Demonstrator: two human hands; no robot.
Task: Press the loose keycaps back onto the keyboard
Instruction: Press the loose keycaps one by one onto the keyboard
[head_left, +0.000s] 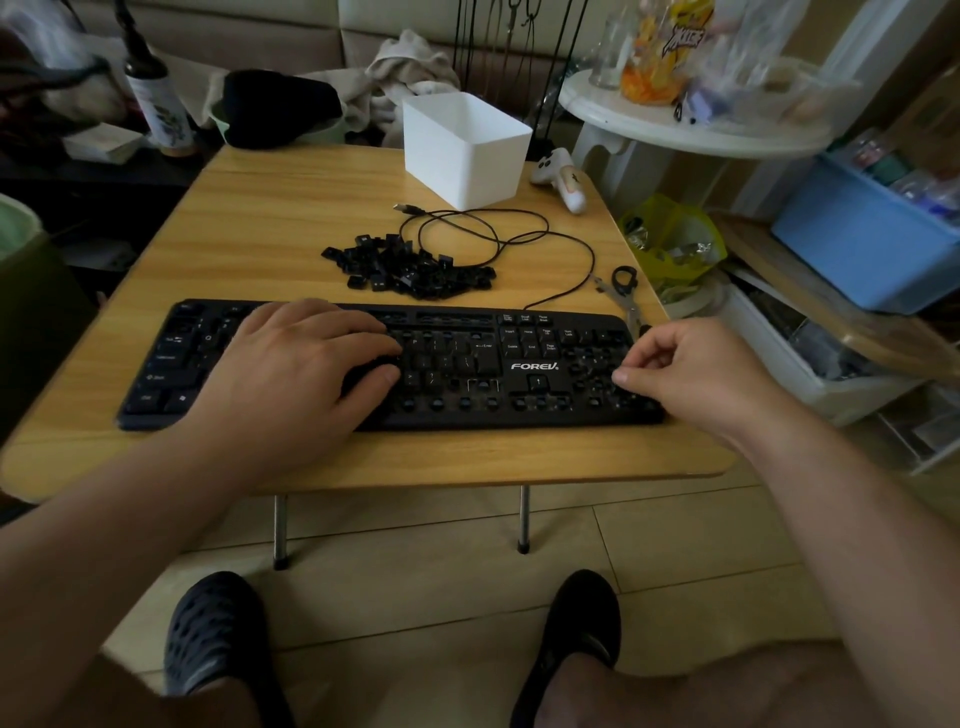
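Risk: the right hand (691, 371) hovers with curled fingers over the number pad at the 3 o'clock end of the keyboard (389, 364), where many sockets stand bare. Thumb and forefinger are drawn together as if pinching; whether a keycap sits between them cannot be told, too small and dark. If one is held and goes down off-centre or turned the wrong way, it may jam on its stem or tip sideways. A press on the far right end could also lift or slide the keyboard, which lies near the table (291, 218) edge at 6 o'clock.

Left hand (296, 364) lies flat and wide over the middle letter rows, fingers straight, holding nothing; judged to be steadying the board.

Pile of loose keycaps (410, 267) lies on the table just beyond the keyboard, at 12 o'clock from the left hand and about 10 o'clock from the right, apart from both. The cable (519, 234) loops beside the pile, towards 2 o'clock; a careless reach could snag it and scatter caps.
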